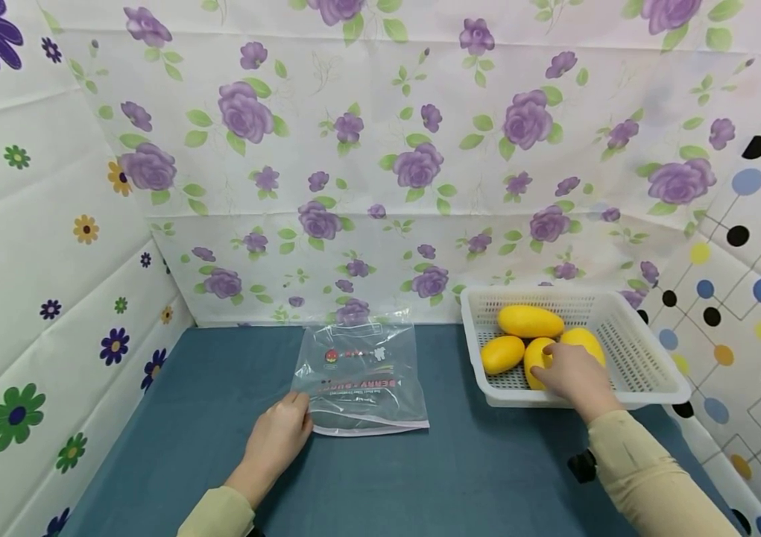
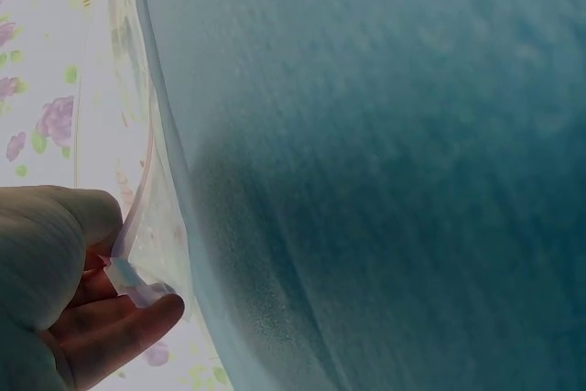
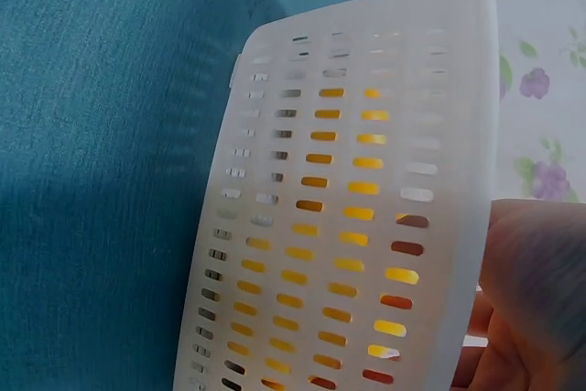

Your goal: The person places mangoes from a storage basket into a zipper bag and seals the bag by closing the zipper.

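Observation:
A clear zip bag [image 1: 363,395] with printed lettering lies flat on the table, its pale zip edge toward me. My left hand [image 1: 279,432] pinches the bag's near left corner; in the left wrist view, thumb and fingers close on the edge of the bag [image 2: 137,286]. On the right stands a white perforated basket [image 1: 648,350] with several yellow mangoes [image 1: 531,321] inside. My right hand [image 1: 575,373] reaches over the basket's near rim and grips a mango [image 1: 534,365], its fingertips partly hidden. From the right wrist, the basket wall [image 3: 348,162] covers most of the fruit.
A blue-green cloth [image 1: 380,485] covers the table. Flowered sheeting [image 1: 380,171] rises behind it, with more patterned sheeting on both sides. A small black object [image 1: 581,466] shows by the right sleeve.

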Action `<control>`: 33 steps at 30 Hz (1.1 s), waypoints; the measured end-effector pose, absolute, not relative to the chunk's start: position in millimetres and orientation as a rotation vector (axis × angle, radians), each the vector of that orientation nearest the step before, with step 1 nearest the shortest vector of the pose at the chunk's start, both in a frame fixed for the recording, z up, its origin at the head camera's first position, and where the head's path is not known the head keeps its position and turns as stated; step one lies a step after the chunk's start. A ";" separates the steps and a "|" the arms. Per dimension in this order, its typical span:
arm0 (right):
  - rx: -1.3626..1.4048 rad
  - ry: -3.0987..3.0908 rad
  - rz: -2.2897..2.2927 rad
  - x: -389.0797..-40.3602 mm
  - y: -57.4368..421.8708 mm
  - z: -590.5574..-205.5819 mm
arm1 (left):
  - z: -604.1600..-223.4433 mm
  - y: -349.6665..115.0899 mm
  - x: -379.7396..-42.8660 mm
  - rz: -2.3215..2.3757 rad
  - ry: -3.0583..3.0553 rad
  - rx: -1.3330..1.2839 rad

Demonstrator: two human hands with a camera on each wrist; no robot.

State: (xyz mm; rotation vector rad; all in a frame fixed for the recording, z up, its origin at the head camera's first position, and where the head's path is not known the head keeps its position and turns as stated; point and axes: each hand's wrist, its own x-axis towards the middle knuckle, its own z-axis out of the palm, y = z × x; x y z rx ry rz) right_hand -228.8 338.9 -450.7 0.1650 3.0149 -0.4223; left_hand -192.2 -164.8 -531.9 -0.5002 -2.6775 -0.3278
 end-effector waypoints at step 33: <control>0.276 2.979 -0.475 -238.1 330.6 -467.6 | -534.1 -164.1 -192.5 -0.306 -2.653 -0.525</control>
